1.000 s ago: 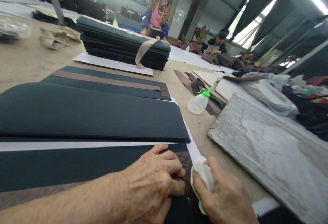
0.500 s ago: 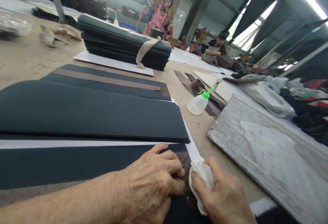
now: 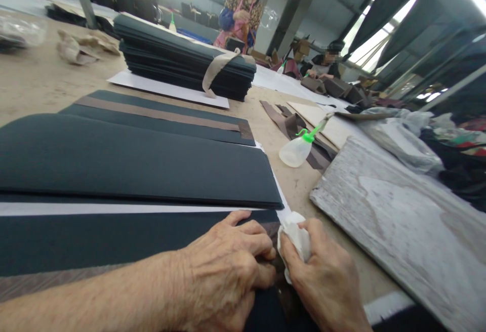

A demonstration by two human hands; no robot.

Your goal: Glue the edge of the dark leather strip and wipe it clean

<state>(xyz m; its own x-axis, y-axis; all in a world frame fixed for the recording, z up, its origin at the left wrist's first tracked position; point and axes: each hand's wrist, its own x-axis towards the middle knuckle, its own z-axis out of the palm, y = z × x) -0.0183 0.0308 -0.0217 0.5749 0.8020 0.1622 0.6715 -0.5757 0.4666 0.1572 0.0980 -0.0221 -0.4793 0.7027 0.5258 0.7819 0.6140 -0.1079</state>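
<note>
My left hand (image 3: 228, 266) lies fingers down on the end of a long dark sheet (image 3: 98, 238) with a brown strip along its near edge, pressing it to the table. My right hand (image 3: 322, 281) is closed around a crumpled white cloth (image 3: 294, 236), which touches the sheet's right end beside my left fingertips. A white paper band (image 3: 114, 208) shows between this sheet and a pile of dark sheets (image 3: 132, 160) just beyond it.
A clear squeeze bottle with a green cap (image 3: 298, 149) lies on the table. A grey smeared board (image 3: 398, 215) is at right. A tall stack of dark sheets (image 3: 182, 61) stands farther back. Two people work at the far end.
My right hand has slid the cloth slightly left and up, closer to my left fingers. The far person has raised their hands. My left hand stays put.
</note>
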